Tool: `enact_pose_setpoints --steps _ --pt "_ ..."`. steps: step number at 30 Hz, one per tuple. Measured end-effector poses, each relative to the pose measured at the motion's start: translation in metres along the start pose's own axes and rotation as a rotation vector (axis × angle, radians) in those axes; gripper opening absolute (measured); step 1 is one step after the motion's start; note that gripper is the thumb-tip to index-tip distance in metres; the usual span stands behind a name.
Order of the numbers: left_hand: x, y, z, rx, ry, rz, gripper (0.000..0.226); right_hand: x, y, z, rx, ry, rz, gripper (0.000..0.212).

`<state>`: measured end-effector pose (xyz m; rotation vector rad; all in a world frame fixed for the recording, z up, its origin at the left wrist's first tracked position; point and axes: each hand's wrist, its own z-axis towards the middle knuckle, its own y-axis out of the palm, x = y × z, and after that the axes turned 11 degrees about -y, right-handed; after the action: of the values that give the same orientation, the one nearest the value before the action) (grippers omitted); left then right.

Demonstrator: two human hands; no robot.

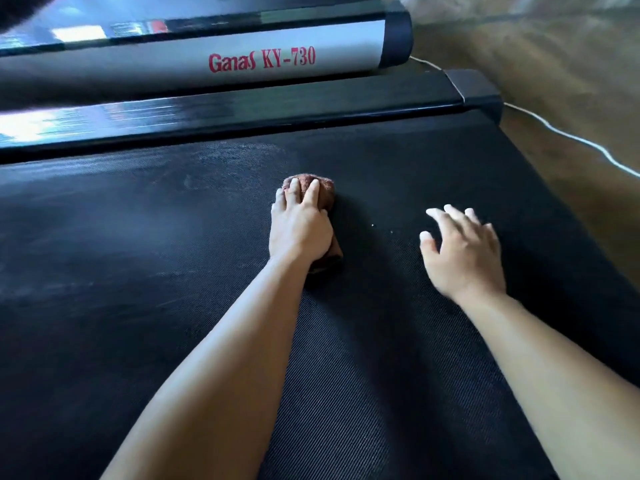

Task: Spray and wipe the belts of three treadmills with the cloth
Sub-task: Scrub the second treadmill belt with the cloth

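Head view: left hand [299, 225] pressing brown cloth [320, 188] onto belt [138, 254]; right hand [462, 252] spread, empty, seemingly hovering.

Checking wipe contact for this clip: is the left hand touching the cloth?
Touching. The head view shows the left hand pressed flat on the brown cloth, fingers draped over it on the belt.

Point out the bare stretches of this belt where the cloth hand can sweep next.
Bare belt lies left of the left hand and cloth, up to the black side rail. Tighter rightward: the right hand hovers there.
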<state>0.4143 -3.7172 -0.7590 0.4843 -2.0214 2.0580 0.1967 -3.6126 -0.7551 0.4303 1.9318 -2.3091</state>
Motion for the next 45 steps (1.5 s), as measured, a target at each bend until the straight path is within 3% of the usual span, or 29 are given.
enact_pose_setpoints --steps 4,9,16,21,26,30,35,38,42,45 --pt "0.058 0.026 -0.017 -0.047 0.110 -0.002 0.061 0.041 -0.010 -0.007 -0.100 0.099 -0.062 0.049" --pt "0.109 0.050 -0.059 -0.099 0.262 -0.007 0.060 0.041 -0.006 -0.009 -0.103 0.082 -0.047 0.047" --pt "0.063 0.032 -0.103 -0.127 0.353 -0.033 0.058 0.039 -0.005 -0.009 -0.109 0.112 -0.046 0.048" --pt "-0.018 0.002 -0.088 -0.055 0.134 -0.035 0.058 0.039 -0.004 -0.008 -0.121 0.102 -0.075 0.049" --pt "-0.057 -0.017 -0.033 0.028 -0.048 -0.049 0.060 0.040 -0.003 -0.007 -0.124 0.101 -0.087 0.051" --pt "-0.057 -0.013 0.028 0.069 -0.121 -0.036 0.059 0.040 -0.001 -0.006 -0.123 0.099 -0.106 0.051" --pt "-0.004 -0.001 0.081 0.051 -0.102 -0.029 0.058 0.040 0.000 -0.005 -0.118 0.094 -0.121 0.051" --pt "0.039 0.013 0.083 -0.004 -0.026 -0.016 0.059 0.039 -0.001 -0.005 -0.120 0.097 -0.115 0.051" --pt "0.090 0.031 0.036 -0.099 0.289 -0.052 0.058 0.038 -0.002 -0.006 -0.125 0.098 -0.104 0.050" --pt "0.084 0.027 0.001 -0.160 0.444 -0.091 0.058 0.038 -0.003 -0.005 -0.132 0.096 -0.090 0.050"
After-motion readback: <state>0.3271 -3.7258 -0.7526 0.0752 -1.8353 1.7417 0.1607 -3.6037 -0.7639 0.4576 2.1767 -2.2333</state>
